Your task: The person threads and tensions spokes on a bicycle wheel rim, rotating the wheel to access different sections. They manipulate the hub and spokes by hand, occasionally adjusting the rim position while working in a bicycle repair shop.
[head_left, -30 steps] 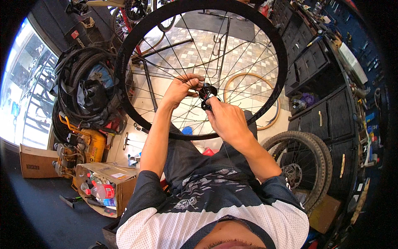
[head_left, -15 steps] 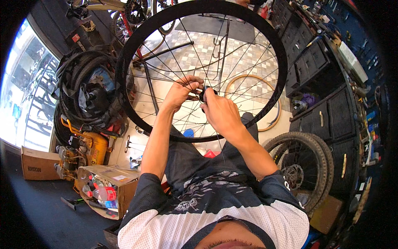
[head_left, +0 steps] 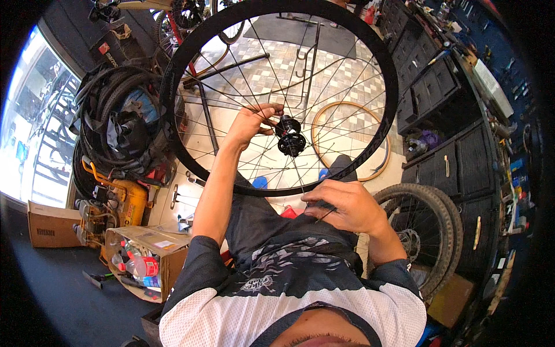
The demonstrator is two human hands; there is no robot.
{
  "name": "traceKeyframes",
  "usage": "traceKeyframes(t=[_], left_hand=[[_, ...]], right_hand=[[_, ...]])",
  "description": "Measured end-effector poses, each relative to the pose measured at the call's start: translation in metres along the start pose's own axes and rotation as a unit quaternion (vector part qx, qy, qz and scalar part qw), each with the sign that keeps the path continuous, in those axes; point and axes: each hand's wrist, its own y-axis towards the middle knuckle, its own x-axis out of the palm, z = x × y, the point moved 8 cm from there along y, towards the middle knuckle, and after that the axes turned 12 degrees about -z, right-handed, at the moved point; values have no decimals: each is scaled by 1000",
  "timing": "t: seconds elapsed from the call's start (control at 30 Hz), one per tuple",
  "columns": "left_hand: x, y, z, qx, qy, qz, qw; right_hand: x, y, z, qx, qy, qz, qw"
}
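Note:
A bicycle wheel with a wide black rim (head_left: pixel 386 75) and thin dark spokes is held over my lap, its lower rim close to my thighs. The black hub (head_left: pixel 291 143) shows in the middle, with a toothed or notched flange facing me. My left hand (head_left: pixel 254 124) reaches through the spokes to the hub's upper left side, thumb and fingers pinched on a spoke there. Just below the rim, at the lower right, my right hand (head_left: pixel 347 202) has its fingers curled together around a thin dark spoke (head_left: pixel 327 214). Its fingertips hide part of that spoke.
A thin tan-edged tyre (head_left: pixel 317 130) lies on the tiled floor beyond the wheel. Black drawers (head_left: pixel 457 162) line the right, with a knobbly-tyred wheel (head_left: pixel 448 231) before them. Tyres (head_left: pixel 95 115), a yellow compressor (head_left: pixel 130 202) and a cardboard box (head_left: pixel 173 248) stand left.
My right hand has left the hub and come down toward me to the near rim, uncovering the hub. The left hand stays by the hub; the wheel has shifted slightly.

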Motion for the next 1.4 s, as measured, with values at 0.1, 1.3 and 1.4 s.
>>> traceKeyframes(t=[0.1, 1.3, 1.4], left_hand=[[0, 1, -1, -5, 1, -2, 1000], [-4, -25, 14, 67, -138, -34, 988], [-3, -22, 13, 66, -126, -28, 989]], right_hand=[[0, 3, -13, -37, -8, 8, 999], [-9, 135, 112, 228, 42, 156, 960], [-11, 141, 112, 228, -19, 176, 957]])
